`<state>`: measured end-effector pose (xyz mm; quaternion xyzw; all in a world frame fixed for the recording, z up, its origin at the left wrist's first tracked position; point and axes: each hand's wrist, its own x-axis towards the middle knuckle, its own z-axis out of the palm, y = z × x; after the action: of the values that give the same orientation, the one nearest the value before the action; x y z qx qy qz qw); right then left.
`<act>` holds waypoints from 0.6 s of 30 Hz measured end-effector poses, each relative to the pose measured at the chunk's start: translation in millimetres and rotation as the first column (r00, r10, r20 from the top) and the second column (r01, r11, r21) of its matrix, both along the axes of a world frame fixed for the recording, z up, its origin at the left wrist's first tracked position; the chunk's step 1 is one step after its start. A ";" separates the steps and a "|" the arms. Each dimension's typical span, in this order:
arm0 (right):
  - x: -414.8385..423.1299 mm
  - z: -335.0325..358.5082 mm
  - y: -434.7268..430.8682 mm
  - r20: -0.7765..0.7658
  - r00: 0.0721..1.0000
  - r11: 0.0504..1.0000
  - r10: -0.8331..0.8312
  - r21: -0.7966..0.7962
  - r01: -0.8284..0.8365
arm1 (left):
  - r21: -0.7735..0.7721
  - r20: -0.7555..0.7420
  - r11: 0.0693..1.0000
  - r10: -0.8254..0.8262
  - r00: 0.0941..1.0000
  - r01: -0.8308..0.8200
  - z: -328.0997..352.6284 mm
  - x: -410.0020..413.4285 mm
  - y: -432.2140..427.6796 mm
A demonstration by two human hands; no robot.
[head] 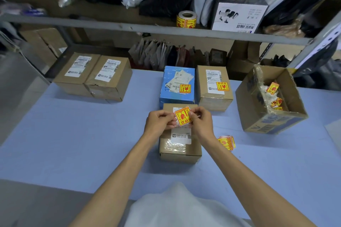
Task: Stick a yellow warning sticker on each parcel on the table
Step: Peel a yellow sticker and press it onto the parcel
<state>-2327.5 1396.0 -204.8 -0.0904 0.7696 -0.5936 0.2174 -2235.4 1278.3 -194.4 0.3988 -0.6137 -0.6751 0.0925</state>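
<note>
Yellow sticker above nearest brown parcel

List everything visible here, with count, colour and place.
Unstickered parcels: 2, brown, table's far left.
Blue parcel: 1, blue, far centre, stickered.
Stickered brown parcel: 1, brown, right of blue parcel.
Near parcel: 1, brown, table's near centre.
Open carton: 1, brown, table's right.
Loose stickers: stack, yellow-red, beside near parcel.
Sticker roll: 1, yellow-red, shelf.
White box: 1, white, shelf.
Table: 1, light blue.
Held sticker: 1, yellow-red, above near parcel.
Left hand, right hand: pinching held sticker.
</note>
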 end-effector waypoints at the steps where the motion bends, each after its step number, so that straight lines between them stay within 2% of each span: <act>1: -1.3 1.7 0.2 0.002 1.000 1.000 0.002 0.000 -0.002 | 0.003 -0.003 1.000 -0.009 1.000 0.009 0.3 1.4 -1.9; 8: -0.3 6.7 2.1 0.019 0.994 0.995 0.104 -0.001 -0.104 | -0.069 0.020 0.997 -0.033 0.999 0.034 -1.7 5.7 -1.5; 13: 1.0 3.3 3.1 0.035 0.992 0.993 0.120 0.007 -0.121 | -0.061 0.016 0.997 -0.043 0.999 0.044 -1.9 6.0 -1.0; 18: -3.4 16.1 5.7 0.131 0.977 0.982 0.169 -0.103 -0.157 | -0.043 0.009 0.999 0.015 1.000 -0.015 -6.4 6.2 -2.9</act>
<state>-2330.9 1401.7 -188.8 -0.1214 0.7143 -0.6134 0.3143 -2229.2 1275.4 -200.7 0.4046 -0.6252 -0.6594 0.1033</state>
